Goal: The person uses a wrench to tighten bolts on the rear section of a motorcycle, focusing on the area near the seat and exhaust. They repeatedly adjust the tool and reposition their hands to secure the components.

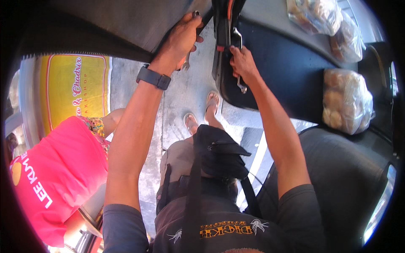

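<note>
My left hand [180, 41], with a dark watch [153, 77] on its wrist, is closed beside the lower edge of a dark padded panel [122, 23]. The silver jaw of an open-end wrench [186, 65] and a bit of orange stick out below its fingers; the rest of the grip is hidden. My right hand [244, 63] is wrapped round the middle of a long silver double-ended box wrench [242, 87]. That wrench stands lengthwise over the edge of a black panel [274, 67], next to a dark upright bar with a red part [220, 48].
Clear plastic bags of bread rolls [344, 101] sit at the right, with more bags [314, 14] above. A black cushioned seat [337, 168] is at lower right. On the left are a yellow sign [76, 88] and a person in a pink garment [67, 168]. Concrete ground [179, 97] lies below.
</note>
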Demonstrator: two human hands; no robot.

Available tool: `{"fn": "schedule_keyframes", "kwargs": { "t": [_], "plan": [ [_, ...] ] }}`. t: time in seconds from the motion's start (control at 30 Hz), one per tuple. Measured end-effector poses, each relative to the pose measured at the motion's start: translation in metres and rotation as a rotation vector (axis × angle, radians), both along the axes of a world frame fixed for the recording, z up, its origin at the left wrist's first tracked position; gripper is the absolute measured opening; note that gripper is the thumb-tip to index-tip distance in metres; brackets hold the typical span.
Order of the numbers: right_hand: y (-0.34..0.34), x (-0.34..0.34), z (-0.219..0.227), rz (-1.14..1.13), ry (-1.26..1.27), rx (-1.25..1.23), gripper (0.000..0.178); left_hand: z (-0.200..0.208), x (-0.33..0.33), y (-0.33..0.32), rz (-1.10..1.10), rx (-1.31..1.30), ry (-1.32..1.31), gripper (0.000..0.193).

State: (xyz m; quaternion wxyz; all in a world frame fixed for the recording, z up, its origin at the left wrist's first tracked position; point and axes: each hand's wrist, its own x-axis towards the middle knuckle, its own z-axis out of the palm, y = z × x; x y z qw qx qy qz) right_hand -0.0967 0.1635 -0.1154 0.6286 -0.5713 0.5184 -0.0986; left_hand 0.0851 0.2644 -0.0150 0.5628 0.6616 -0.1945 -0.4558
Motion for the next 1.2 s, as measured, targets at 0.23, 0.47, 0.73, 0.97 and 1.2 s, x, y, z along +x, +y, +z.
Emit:
{"fn": "schedule_keyframes", "kwargs": {
  "t": [0.23,0.47,0.73,0.97,1.2],
  "plan": [
    [0.006,-0.001,0.007,0.001,-0.034,0.069,0.026,-0.021,0.003,-0.008,-0.003,0.06,-0.243,0.043],
    [0.009,-0.007,0.01,0.006,-0.093,0.134,0.024,-0.028,-0.01,-0.019,-0.111,-0.03,-0.655,0.042],
    [0.006,-0.004,0.017,0.025,-0.104,0.174,0.022,-0.009,-0.012,-0.017,-0.117,-0.067,-0.92,0.038],
    [0.008,-0.008,0.031,-0.104,-0.19,0.161,0.024,-0.015,-0.028,-0.013,-0.077,-0.01,-0.844,0.041],
    [0.012,0.005,0.047,-0.048,-0.052,-0.556,0.026,-0.021,-0.037,-0.012,-0.013,-0.027,-0.721,0.043]
  ]
}}
